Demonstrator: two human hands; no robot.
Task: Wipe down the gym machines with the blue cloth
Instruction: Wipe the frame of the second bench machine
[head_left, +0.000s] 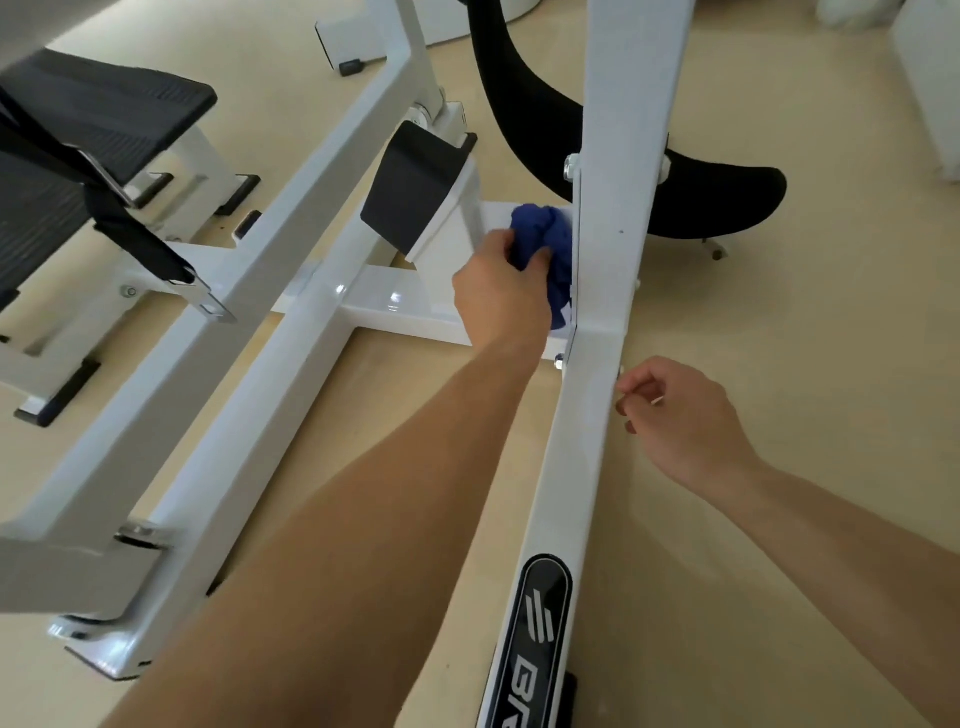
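Here, the blue cloth (540, 228) is seen bunched into a wad and gripped by the left hand (501, 291), whose fingers and thumb are curled round it. The cloth is pressed into the corner where the white crossbar (395, 306) meets the slanted white beam (613, 260) of the gym machine, and it touches the beam's left face. The left forearm is stretched across the lower frame towards that joint. The right hand (685, 421) is held just beside the right edge of the same beam, lower down, with its fingers loosely curled; whether something small is pinched between thumb and forefinger cannot be told. An oval black logo badge (540, 639) is fixed on the beam near the bottom edge of the view. A black angled plate (415, 182) is mounted just left of the cloth, and a curved black pad (717, 192) is seen behind the beam. Black textured pads (114, 114) and a black strap (150, 244) with a metal end are found at the left, above the pale floor (779, 571).
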